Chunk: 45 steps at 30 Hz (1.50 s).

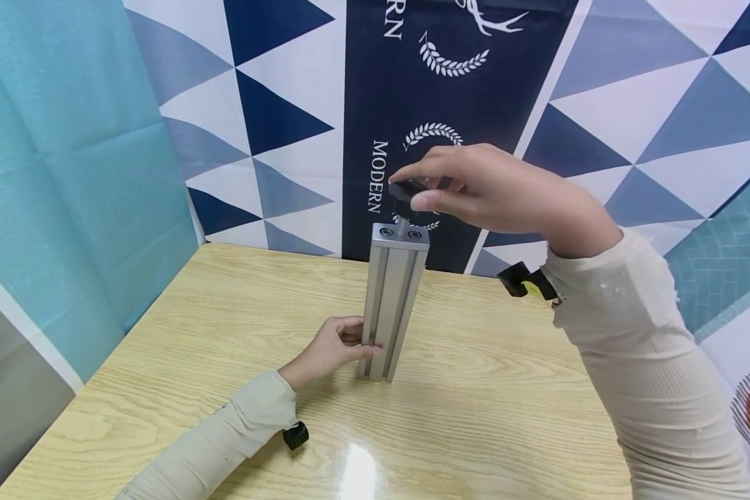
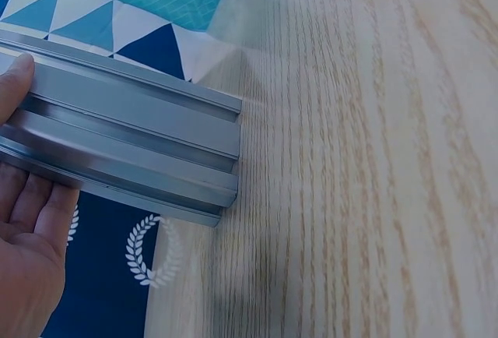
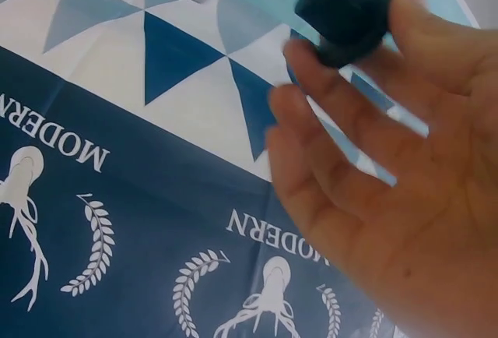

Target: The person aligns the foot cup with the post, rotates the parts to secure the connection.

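Left hand [image 1: 330, 351] grips metal profile [image 1: 392, 298], right hand [image 1: 490, 189] pinches black knob [image 1: 403, 192] (shaft [image 1: 403, 226] beneath).

And we count two hands, one left hand [image 1: 326, 351] and one right hand [image 1: 475, 186]! Between them, just one metal profile [image 1: 392, 305], and on its top end, below the right hand, two screws [image 1: 415, 235], yes, a pair! One black knob [image 1: 405, 192] at the right hand, one rod [image 1: 403, 226] under it. Two sleeves [image 1: 637, 347], one behind each hand! One black block [image 1: 296, 435] near the left hand, one yellow tab [image 1: 530, 288] near the right. Beneath the left hand, one surface [image 1: 506, 403]. Beyond the right hand, one whole printed word [image 1: 378, 177], MODERN, and from the right wrist's view, two deer heads [image 3: 274, 279] past the hand!
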Available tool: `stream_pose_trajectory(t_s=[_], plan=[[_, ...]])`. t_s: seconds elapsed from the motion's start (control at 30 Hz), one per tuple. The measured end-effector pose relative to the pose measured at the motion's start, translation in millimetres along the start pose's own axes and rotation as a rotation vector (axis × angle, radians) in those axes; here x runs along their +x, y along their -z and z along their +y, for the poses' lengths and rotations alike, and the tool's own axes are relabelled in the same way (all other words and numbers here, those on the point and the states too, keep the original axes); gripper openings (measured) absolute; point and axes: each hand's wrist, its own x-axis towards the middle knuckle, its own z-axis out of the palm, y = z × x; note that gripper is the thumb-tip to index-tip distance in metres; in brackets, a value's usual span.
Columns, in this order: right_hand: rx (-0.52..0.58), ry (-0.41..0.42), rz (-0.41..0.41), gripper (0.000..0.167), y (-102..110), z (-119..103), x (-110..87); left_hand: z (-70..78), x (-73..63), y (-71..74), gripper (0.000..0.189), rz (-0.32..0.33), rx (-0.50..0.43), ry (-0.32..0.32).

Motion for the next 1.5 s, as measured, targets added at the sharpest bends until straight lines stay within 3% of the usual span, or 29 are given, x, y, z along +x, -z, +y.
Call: stream_pose_trajectory(t_s=[0.17, 0.3, 0.47, 0.67, 0.83, 0.93, 1.1, 1.2, 1.3, 1.5], plan=[[0.019, -0.257, 0.155, 0.046, -12, -10, 3.9, 0.4, -0.1, 0.0, 0.043, -0.002, -0.013, -0.003], [0.011, -0.379, 0.300, 0.055, -28, -17, 5.9, 0.2, -0.4, 0.3, 0.042, -0.003, -0.017, -0.001], [-0.011, -0.456, 0.420, 0.061, -44, -25, 7.2, -0.4, -0.1, 0.2, 0.040, 0.001, -0.020, 0.006], [-0.019, -0.484, 0.468, 0.061, -50, -29, 6.7, -1.7, 1.1, -0.8, 0.036, 0.008, -0.032, 0.013], [-0.004, -0.465, 0.451, 0.060, -48, -30, 3.0, 1.2, 0.9, -1.2, 0.037, 0.004, -0.039, 0.022], [0.036, -0.427, 0.395, 0.058, -42, -27, -1.0, 13.1, -2.8, -3.0, 0.036, 0.005, -0.034, 0.023], [0.144, -0.226, 0.231, 0.047, -33, -13, -7.4, 26.9, -8.2, -5.4, 0.034, 0.007, -0.040, 0.014], [0.207, -0.075, 0.150, 0.046, -33, -1, -8.7, 16.0, -5.2, -3.4, 0.037, 0.003, -0.037, 0.007], [0.281, 0.025, 0.110, 0.045, -36, 11, -7.8, 4.5, -1.8, -1.1, 0.041, 0.000, -0.026, 0.010], [0.421, 0.066, 0.110, 0.042, -43, 24, -6.7, 1.1, -0.9, -0.6, 0.042, 0.001, -0.033, 0.015]])
